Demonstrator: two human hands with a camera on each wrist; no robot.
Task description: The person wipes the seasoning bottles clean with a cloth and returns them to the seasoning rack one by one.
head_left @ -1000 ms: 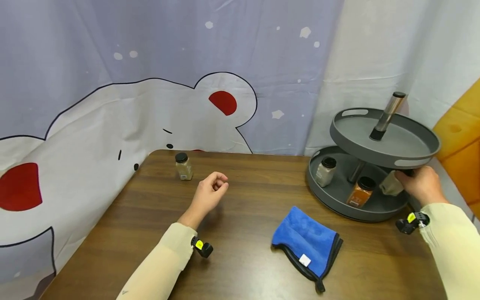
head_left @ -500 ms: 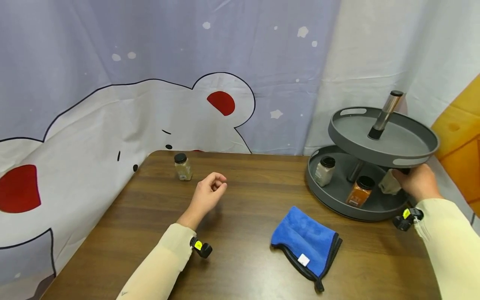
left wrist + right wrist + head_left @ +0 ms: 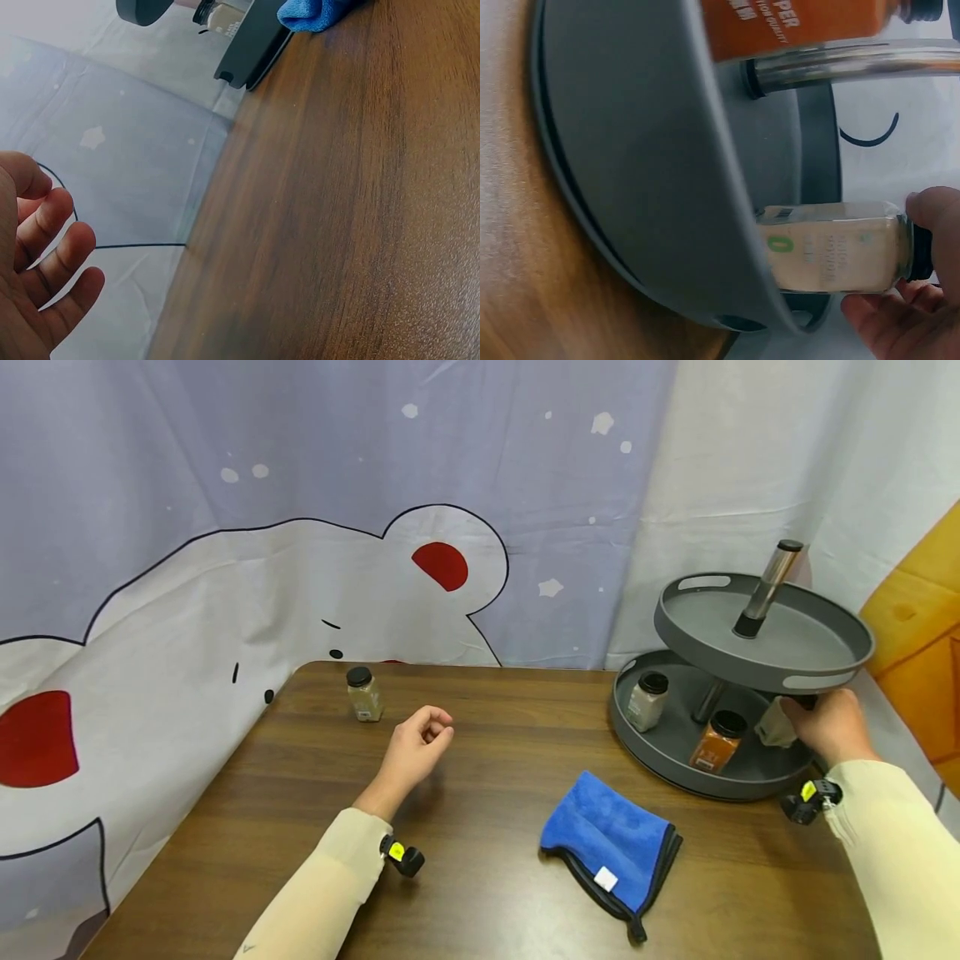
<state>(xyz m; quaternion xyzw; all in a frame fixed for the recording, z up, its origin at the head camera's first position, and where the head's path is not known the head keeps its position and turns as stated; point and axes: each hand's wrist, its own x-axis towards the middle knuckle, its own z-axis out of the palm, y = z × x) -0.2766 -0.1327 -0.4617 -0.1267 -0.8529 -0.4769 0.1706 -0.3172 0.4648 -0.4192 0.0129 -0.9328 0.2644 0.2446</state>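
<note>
My right hand point(image 3: 836, 727) reaches under the upper tier of a grey two-tier turntable organizer point(image 3: 667, 652). Its thumb and fingers grip a spice jar of pale powder point(image 3: 832, 251) at the black-capped end. That jar stands on the lower tier near the right rim, partly hidden by the hand in the head view. Over the wooden table, my left hand point(image 3: 415, 743) hovers with loosely curled fingers, holding nothing. Two more jars share the lower tier: one with whitish contents point(image 3: 647, 702) at the left, one orange point(image 3: 717, 743) in front.
A black-capped jar of beige powder point(image 3: 364, 695) stands at the table's back left, beyond my left hand. A blue cloth point(image 3: 611, 843) with black edging lies on the wooden table point(image 3: 480, 893) in front of the organizer. A printed curtain point(image 3: 337, 443) hangs behind.
The head view has shifted slightly. Both hands keep their places, with the right one still on the jar.
</note>
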